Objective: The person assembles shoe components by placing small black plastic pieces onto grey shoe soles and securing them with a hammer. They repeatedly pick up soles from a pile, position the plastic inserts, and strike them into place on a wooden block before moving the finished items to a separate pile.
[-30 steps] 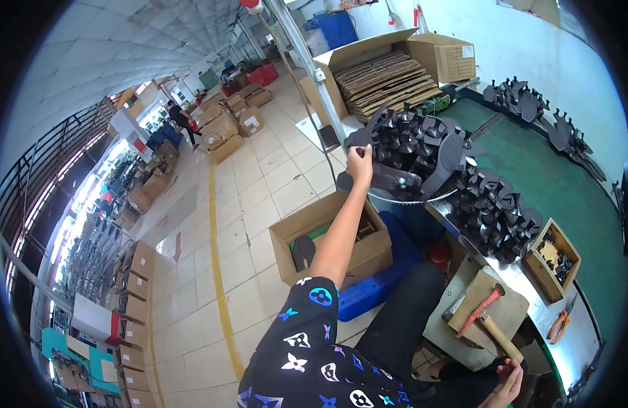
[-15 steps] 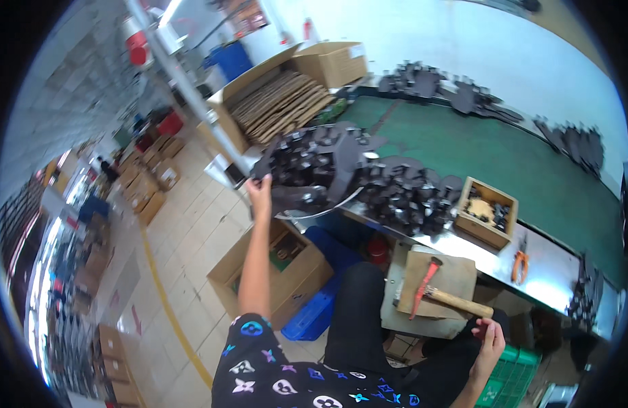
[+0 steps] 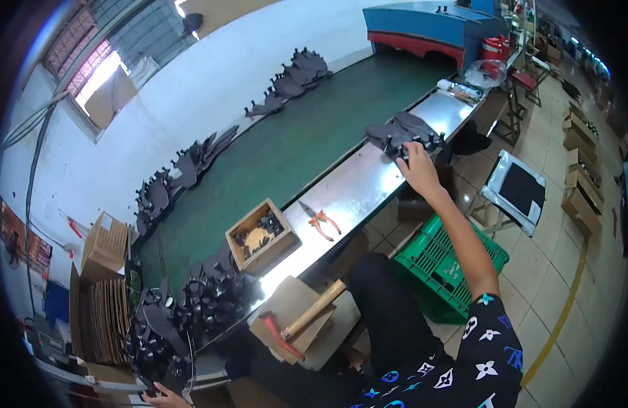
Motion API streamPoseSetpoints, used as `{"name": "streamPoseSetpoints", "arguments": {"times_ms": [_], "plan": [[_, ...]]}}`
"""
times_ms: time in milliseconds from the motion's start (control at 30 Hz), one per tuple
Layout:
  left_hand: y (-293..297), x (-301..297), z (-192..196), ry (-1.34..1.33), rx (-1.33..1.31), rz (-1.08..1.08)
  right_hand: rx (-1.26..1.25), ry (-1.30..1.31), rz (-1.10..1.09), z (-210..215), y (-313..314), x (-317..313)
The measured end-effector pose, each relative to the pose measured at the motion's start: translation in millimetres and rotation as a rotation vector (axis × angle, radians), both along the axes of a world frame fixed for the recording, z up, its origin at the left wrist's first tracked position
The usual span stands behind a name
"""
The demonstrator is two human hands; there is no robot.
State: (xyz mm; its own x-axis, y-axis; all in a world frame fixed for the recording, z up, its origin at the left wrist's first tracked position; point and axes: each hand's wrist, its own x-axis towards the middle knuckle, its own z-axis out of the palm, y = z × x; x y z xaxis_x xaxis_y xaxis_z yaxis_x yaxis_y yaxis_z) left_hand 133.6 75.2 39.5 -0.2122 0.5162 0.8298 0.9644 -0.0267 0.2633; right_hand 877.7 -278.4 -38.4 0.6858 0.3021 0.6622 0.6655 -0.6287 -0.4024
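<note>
Right hand [image 3: 416, 166] curls over matte, sole-shaped pieces [image 3: 414, 125]; left hand [image 3: 166, 397] at knobbed heap [image 3: 161, 324]; cannot tell either grip.

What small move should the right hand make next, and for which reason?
Perhaps the right hand should gently ease one piece off the small dark pile: it is at the pile's near edge, and the pieces overlap, so a quick pull might disturb others.

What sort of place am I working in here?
Probably a factory workshop, perhaps for footwear: there is a long green work surface edged by a metal ledge, piles of dark sole-shaped pieces, and a wooden-handled hammer.
</note>
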Motion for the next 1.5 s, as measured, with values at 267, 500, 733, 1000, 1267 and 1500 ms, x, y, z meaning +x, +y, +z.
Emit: {"name": "streamPoseSetpoints", "arguments": {"times_ms": [267,500,733,1000,1267,1500], "plan": [[-11,82,33,0.150,0.178,-0.463,-0.337,0.189,-0.027,12,93,89],[-111,210,45,0.248,-0.105,-0.832,0.436,0.159,0.473,78,143,-34],[-151,294,21,0.097,-0.205,-1.245,0.349,1.218,1.345,132,99,-286],[-160,250,26,-0.495,-0.109,-1.721,-0.439,-0.069,1.003,2,95,-298],[-148,269,-31,-0.982,-0.735,-1.511,-0.434,0.181,0.728,-21,48,-286],[-152,282,-54,0.011,-0.761,-0.941,0.067,0.823,0.399,-36,-18,-277]]}}
